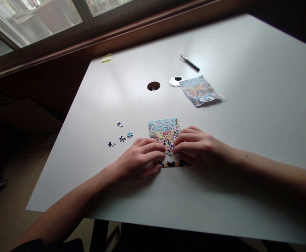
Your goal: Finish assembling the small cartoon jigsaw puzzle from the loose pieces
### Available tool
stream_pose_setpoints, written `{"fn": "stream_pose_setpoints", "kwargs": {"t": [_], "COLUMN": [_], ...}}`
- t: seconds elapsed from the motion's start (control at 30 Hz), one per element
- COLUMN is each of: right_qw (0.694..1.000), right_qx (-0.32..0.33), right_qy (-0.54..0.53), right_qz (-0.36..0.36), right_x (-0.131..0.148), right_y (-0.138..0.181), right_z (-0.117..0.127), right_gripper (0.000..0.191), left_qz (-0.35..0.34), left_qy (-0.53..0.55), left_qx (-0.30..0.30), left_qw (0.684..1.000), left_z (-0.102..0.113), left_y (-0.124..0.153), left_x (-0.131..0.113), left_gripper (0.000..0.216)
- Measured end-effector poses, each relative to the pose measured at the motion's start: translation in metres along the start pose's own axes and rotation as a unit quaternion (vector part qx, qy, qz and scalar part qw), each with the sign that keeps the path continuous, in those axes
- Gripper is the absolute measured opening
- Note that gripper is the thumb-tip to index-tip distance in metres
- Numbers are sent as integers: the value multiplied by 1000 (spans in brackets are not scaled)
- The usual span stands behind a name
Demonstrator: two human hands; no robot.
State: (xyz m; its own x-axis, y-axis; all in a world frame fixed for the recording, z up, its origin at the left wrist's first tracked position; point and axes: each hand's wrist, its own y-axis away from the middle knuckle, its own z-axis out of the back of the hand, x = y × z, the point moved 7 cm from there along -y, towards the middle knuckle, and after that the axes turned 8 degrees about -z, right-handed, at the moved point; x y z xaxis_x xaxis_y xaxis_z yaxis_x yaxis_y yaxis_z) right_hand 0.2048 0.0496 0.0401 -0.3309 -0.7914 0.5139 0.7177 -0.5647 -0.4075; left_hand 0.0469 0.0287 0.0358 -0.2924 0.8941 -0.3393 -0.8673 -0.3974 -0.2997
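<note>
- The jigsaw puzzle point(164, 133) carries big pale lettering along its blue top that reads "Bluey"; a smaller line beneath is too blurred to read with certainty.
- The picture sheet point(201, 91) shows similar lettering across its top, also apparently "Bluey", but fainter; its near corner curls up.
- The puzzle lies flat on the white surface point(250, 87), near the person's side. Its top and sides form a fairly straight outline; a pale gap shows between the crowded upper picture and the dark strip at the bottom.
- Four loose pieces point(130, 134) lie to the left of the puzzle, apart from its edge.
- The sheet lies beyond and to the right, its far-left corner touching or overlapping a metal ring point(172, 82). A round hole point(153, 86) sits just left of that ring, and a pen point(189, 63) lies past both.
- A yellow note point(106, 58) is at the far-left edge. Bare surface stretches widely to the right.
- The left hand point(142, 156) rests over the puzzle's lower left, fingers bent, thumb apart from them.
- The right hand point(198, 141) curls over the lower right, fingertips by a small light-blue bit; whether they pinch it, I cannot tell.
</note>
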Motion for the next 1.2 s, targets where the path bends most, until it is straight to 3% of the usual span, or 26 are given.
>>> {"fn": "stream_pose_setpoints", "kwargs": {"t": [1.2], "right_qw": [1000], "right_qx": [1], "right_qy": [8], "right_qz": [-9], "right_x": [-3], "right_y": [2], "right_z": [-3], "right_gripper": [14], "left_qz": [5], "left_qy": [11], "left_qx": [6], "left_qw": [1000], "left_z": [-1], "left_y": [0], "left_x": [1], "left_gripper": [23]}}
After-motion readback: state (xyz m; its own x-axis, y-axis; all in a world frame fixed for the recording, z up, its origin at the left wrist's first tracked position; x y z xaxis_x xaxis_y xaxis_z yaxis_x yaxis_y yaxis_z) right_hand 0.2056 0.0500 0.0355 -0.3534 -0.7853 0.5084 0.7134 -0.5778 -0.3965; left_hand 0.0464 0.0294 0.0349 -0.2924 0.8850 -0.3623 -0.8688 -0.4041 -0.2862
